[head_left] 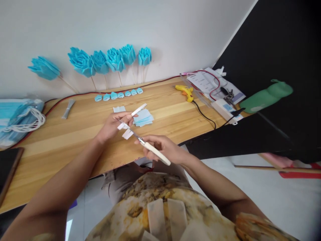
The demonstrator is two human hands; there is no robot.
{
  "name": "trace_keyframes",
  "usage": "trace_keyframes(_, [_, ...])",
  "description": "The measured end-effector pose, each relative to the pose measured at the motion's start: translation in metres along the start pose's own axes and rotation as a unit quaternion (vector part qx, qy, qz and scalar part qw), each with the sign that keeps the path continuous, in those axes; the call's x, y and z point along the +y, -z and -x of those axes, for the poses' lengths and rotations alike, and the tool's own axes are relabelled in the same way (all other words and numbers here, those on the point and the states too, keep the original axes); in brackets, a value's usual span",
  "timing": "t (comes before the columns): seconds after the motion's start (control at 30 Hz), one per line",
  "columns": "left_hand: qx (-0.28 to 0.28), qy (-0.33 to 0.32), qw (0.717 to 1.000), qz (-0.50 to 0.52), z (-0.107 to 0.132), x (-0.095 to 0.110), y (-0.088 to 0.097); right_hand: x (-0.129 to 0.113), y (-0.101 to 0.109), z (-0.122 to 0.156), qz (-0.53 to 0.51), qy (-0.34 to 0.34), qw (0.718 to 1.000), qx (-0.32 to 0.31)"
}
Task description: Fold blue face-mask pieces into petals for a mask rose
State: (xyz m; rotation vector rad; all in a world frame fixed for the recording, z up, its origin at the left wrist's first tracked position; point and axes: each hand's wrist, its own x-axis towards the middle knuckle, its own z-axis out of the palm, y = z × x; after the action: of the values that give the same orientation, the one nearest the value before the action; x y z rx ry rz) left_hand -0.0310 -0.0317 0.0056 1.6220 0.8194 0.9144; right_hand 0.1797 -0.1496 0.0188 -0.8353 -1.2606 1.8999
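Over the table's front, my left hand point(110, 126) pinches a narrow white folded strip point(139, 109) between thumb and fingers. A pair of scissors with a cream handle point(157, 153) is in my right hand point(164, 147). Its blades point up and left, reaching to the white material below my left fingers. A small white piece point(127, 134) hangs beside the blades; whether it is cut free I cannot tell. Just behind my hands lies a stack of pale blue cut sheets point(144, 118), with another pale piece point(119, 109) to its left.
Several blue flowers point(115, 59) on sticks lean against the wall. In front runs a row of small folded blue pieces point(114, 95). A yellow glue gun point(185, 92), power strip point(227, 110) and green bottle point(267, 97) stand right. Bagged blue masks point(20, 117) and thin strips point(68, 108) lie left.
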Motion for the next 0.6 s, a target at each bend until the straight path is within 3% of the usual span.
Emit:
trace_keyframes(0.17, [0.024, -0.049, 0.996, -0.066, -0.004, 0.002, 0.006, -0.009, 0.034, 0.061, -0.038, 0.057, 0.989, 0.129])
trace_keyframes(0.3, [-0.033, -0.059, 0.989, -0.130, -0.017, 0.015, -0.003, -0.005, 0.055, 0.117, -0.070, 0.128, 0.960, 0.237])
trace_keyframes(0.43, [-0.105, -0.129, 0.965, -0.203, -0.054, 0.023, -0.036, -0.009, 0.065, 0.151, -0.053, 0.127, 0.935, 0.326])
trace_keyframes(0.6, [-0.164, -0.208, 0.915, -0.305, -0.130, 0.001, -0.097, -0.010, 0.069, 0.163, -0.019, 0.053, 0.924, 0.379])
